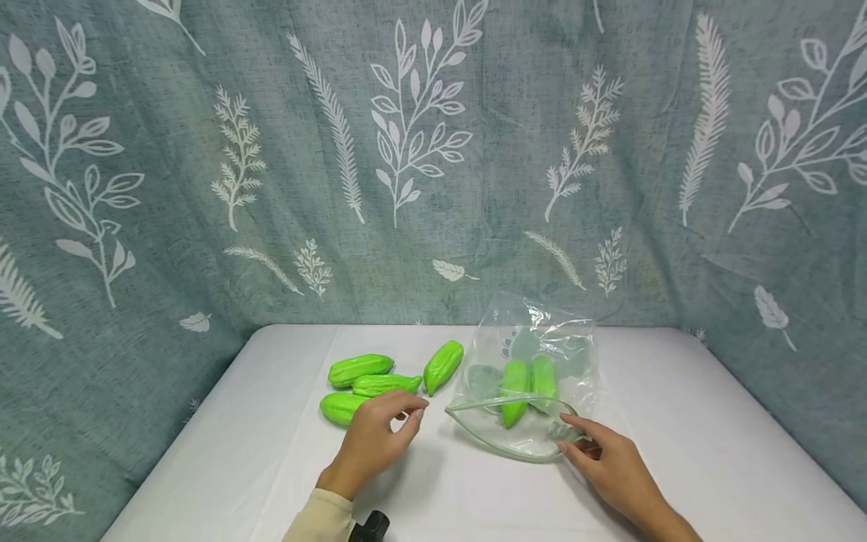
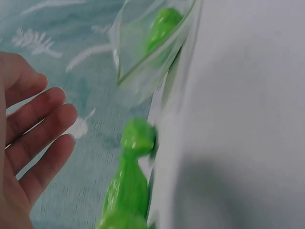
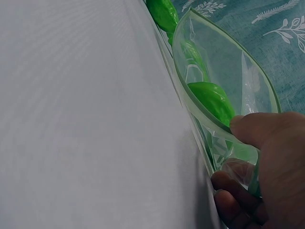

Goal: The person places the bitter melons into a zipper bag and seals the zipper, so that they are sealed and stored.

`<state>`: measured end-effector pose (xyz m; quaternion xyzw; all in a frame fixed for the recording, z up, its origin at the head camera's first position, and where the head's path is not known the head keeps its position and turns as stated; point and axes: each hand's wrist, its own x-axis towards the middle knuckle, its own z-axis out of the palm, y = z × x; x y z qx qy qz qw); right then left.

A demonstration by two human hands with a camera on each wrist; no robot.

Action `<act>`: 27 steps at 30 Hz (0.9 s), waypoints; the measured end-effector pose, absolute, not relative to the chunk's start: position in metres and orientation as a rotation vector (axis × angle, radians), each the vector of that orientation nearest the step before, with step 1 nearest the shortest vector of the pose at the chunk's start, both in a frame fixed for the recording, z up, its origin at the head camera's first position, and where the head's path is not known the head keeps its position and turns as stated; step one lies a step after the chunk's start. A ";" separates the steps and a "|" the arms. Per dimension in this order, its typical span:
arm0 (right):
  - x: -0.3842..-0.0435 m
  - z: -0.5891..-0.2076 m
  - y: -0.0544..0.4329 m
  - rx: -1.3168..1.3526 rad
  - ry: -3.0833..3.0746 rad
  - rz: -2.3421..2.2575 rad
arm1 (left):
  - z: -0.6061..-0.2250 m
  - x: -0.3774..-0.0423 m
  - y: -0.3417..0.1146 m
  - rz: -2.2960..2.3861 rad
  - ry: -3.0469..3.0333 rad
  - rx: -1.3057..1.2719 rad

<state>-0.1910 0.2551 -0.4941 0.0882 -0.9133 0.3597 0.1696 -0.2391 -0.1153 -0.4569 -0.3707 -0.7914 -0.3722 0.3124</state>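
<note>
A blue-green curtain (image 1: 420, 248) with white leaf patterns hangs behind a white table (image 1: 223, 467). On it lies a clear bag (image 1: 531, 335), mouth gaping, its edge pinched by the right hand (image 1: 612, 463); the left hand (image 1: 375, 436), empty, fingers loosely bent, is near four ridged green pods (image 1: 386, 385). Two inner pods (image 1: 515, 380) lie within the bag.

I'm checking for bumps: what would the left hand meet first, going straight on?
Probably the bag, on its left side, though the left hand may be high enough to pass over.
</note>
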 end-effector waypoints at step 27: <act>-0.191 -0.493 0.253 0.248 -2.603 1.021 | -0.468 -0.256 -0.192 -1.159 -2.138 -0.483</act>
